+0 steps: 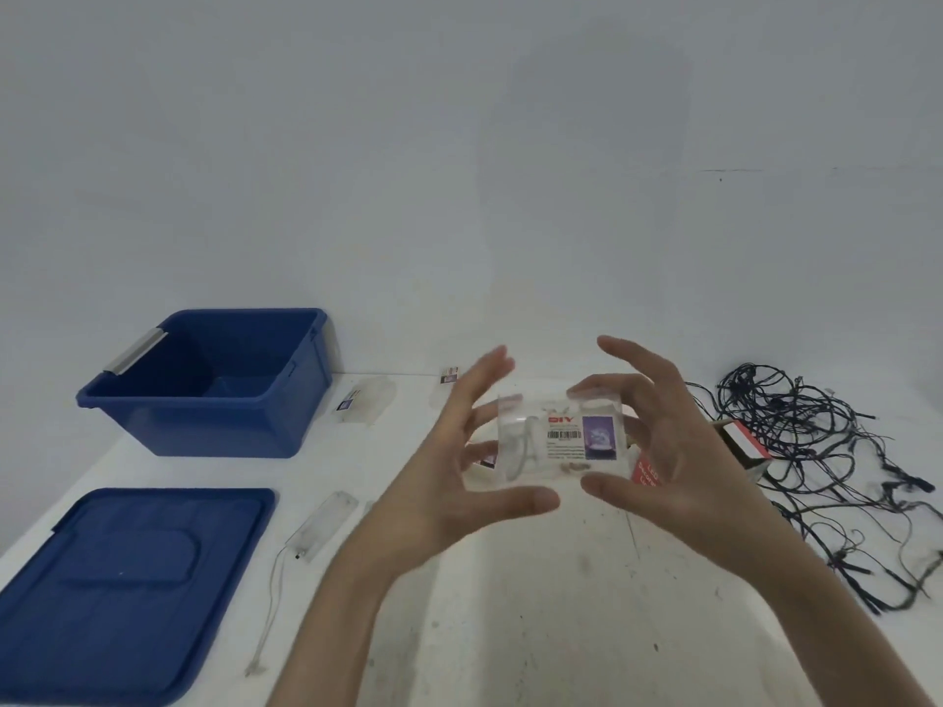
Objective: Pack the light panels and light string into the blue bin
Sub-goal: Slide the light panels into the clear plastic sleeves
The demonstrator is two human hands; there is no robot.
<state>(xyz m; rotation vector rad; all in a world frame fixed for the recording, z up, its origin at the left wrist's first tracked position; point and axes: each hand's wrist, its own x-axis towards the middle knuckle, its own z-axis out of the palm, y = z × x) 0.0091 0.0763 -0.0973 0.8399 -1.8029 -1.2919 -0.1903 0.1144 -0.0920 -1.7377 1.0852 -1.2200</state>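
On the left, the blue lid (127, 589) lies flat on the desk (536, 620), off the bin, so the way in is free. Behind it the blue bin (214, 385) stands open. I can see nothing inside it, so I think the packing has hardly begun. Just beside the lid lies a long panel (324, 525) with a thin white cord trailing toward the near edge. A second panel (365, 405) lies just beside the bin's right wall. Both wait to go in. In the middle, the left hand (459, 477) and the right hand (658, 451) hold a clear panel (551, 441) up above the desk. Each hand pinches it with a thumb underneath and fingertips at its edges, and the other fingers spread wide. This is probably so the hands touch only the edges and the label shows. To the right lies a small red and white box (742, 443). Past it the light string (826, 466) sprawls in a black tangle, well apart from the bin. It likely needs gathering up before it fits.
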